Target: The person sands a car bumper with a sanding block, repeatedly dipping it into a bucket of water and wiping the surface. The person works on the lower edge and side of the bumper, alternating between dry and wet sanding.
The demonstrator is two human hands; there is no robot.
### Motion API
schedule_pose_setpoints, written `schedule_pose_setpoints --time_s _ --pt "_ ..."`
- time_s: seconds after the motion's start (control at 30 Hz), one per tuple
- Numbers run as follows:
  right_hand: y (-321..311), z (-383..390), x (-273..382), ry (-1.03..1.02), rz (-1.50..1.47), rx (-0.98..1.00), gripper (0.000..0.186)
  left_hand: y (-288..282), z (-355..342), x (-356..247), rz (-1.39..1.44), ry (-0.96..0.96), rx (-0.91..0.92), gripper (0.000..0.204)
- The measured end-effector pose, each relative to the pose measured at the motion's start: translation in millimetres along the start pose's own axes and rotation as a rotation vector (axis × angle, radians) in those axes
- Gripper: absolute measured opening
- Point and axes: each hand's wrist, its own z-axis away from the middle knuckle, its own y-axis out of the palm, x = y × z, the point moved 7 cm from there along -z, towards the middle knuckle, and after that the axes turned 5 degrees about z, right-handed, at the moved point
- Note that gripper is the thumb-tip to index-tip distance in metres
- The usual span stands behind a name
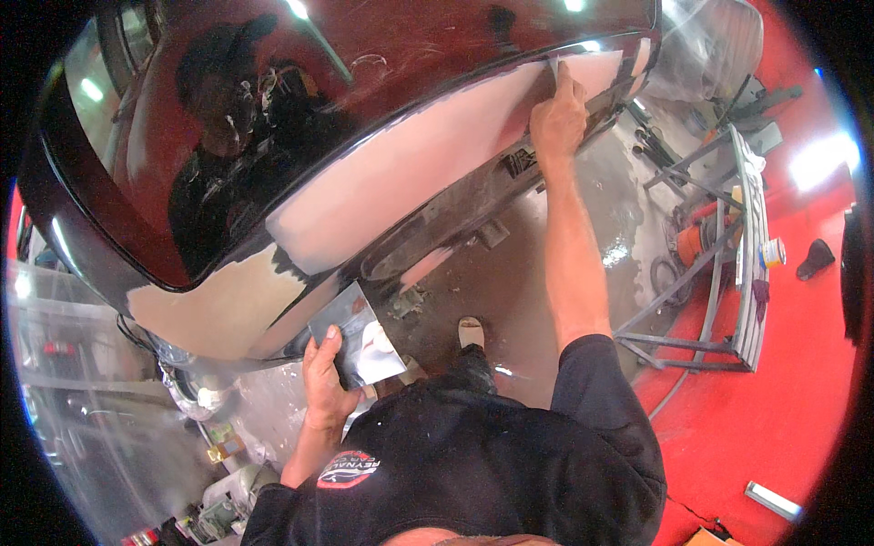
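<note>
Across the dark car bumper [182,309] runs a long band of pale pink filler [382,173], with a beige patch [205,309] at its lower left. My right hand [560,118] is at the band's upper right end, fingers closed on a thin flat spreader [555,68] against the surface. My left hand [326,373] grips a shiny rectangular plate [369,332] below the bumper, with its thumb along the plate's left side. The glossy dark red panel [346,36] above mirrors a dark figure.
A metal stand [748,255] with a small can [774,252] and an orange round object [692,244] is at right, before a red surface [801,382]. Plastic sheeting [64,382] is at left. My sandalled foot [471,332] stands on the grey, wet-looking floor [464,282].
</note>
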Motion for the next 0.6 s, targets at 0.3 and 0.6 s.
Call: schedule_pose_setpoints --time_s 0.3,0.6 --pt "-3 13 26 -0.030 -0.084 0.059 0.063 11 -5 -3 0.038 -0.050 0.062 0.041" --pt "-25 59 87 -0.081 -0.178 0.130 0.068 1 -9 -4 0.040 -0.054 0.075 0.039"
